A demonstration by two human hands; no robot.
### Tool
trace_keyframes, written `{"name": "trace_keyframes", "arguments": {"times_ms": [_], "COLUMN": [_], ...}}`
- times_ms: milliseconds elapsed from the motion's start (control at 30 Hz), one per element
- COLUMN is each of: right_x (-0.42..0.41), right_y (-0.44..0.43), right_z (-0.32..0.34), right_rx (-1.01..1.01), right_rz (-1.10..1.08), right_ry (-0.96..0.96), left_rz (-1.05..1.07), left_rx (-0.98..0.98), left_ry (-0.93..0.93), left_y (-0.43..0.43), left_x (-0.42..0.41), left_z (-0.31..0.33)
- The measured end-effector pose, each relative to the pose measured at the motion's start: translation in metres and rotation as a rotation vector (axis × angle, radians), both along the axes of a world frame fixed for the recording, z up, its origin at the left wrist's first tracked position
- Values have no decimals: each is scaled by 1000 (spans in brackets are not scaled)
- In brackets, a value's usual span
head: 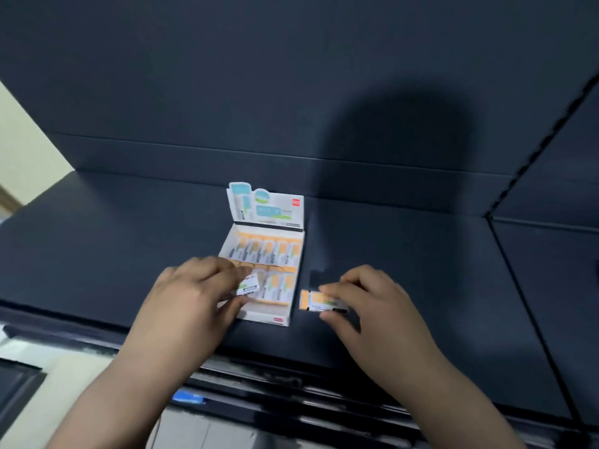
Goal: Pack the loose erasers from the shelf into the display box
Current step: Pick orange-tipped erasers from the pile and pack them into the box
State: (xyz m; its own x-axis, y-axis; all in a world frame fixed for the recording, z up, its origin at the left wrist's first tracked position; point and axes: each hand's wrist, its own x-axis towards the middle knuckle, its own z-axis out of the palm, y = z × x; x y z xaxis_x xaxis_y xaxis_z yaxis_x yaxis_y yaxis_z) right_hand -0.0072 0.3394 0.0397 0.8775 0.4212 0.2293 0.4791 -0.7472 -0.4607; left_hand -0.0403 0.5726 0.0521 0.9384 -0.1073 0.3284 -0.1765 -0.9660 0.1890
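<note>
A white display box with an upright printed back flap sits on the dark shelf. Rows of orange-and-white wrapped erasers fill most of it. My left hand pinches one eraser over the box's front left corner. My right hand pinches another orange-and-white eraser, which is at shelf level just right of the box. I cannot tell whether that eraser still touches the shelf.
The shelf's dark back panel rises close behind the box. A vertical divider with a slotted upright bounds the shelf on the right. The shelf's front edge runs under my wrists, with a blue label below it.
</note>
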Motion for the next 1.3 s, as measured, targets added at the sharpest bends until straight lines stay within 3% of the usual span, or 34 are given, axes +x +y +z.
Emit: {"name": "trace_keyframes", "arguments": {"times_ms": [233,533,767,1133,1300], "right_x": [8,11,14,20,22], "right_y": [78,104,118,128,132], "right_z": [2,16,23,34,38], "right_rx": [-112,-366,-521,-639,-677], "right_rz": [-17,-171,-251,-285,-278], "right_ry": [68,204,292,410,470], "left_rz": [-235,-439,-454,-310,-310], "left_rx": [20,76,71,291,275], "left_ry": [94,198,305,410,471], "left_y": [51,62,63,49,48], "left_x": [31,52,53,64,68], "left_z": [-12,-19,-7,-1,6]}}
